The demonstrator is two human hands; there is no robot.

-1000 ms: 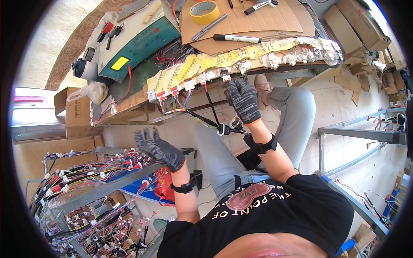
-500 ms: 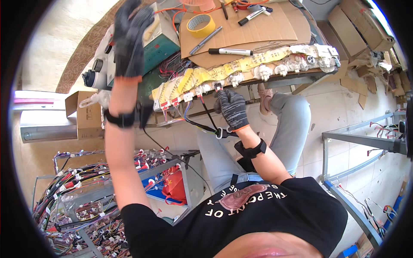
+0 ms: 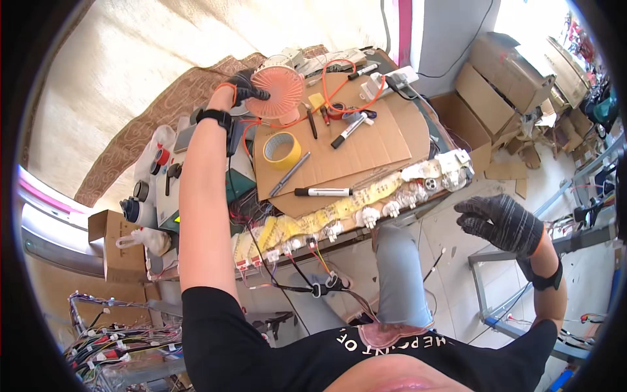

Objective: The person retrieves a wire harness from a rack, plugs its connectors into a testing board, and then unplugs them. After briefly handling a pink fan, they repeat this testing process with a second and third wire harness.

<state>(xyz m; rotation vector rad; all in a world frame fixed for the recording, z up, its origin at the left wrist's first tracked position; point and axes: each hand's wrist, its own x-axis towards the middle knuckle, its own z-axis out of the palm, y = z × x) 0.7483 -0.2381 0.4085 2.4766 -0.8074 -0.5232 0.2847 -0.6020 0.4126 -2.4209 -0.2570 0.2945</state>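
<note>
At the far side of the bench, my left hand, in a dark glove, holds the left edge of a pink desk fan, with a finger across its grille. My right hand, in a grey glove, is held out over the floor to the right. Its fingers are loosely curled and apart, with nothing in them. Along the bench's near edge runs a strip of connectors covered with yellow labels. A wire harness hangs from its left part, toward my legs.
On the bench lie cardboard, a roll of yellow tape, a marker and a power strip. Bundled wires fill a rack at lower left. Metal frames and cardboard boxes stand at right.
My left hand has moved from over the box at left to the fan. My right hand has left the connector strip and swung right. The view has shifted, showing more of the bench's far side.
</note>
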